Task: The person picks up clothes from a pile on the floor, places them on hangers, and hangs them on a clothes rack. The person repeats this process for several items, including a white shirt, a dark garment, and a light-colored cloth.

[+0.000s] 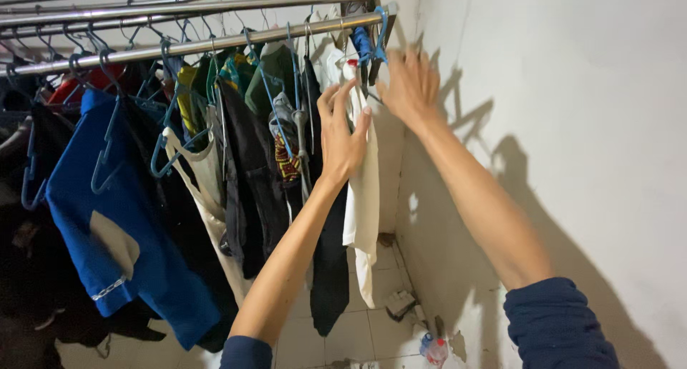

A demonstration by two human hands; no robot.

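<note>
Dark blue sleeves (554, 326) sit closest, pushed up on both raised forearms. Left hand (342, 136) rests on the white garment (363, 190), fingers spread and loose, thumb pressing the cloth. Right hand (409, 86) reaches the blue hanger (372, 47) at the metal rail's (200, 45) end by the white wall (558, 125); whether its blurred fingers grip is unclear. Below the rail hang a blue shirt (122, 219) and dark clothes (250, 168).
</note>
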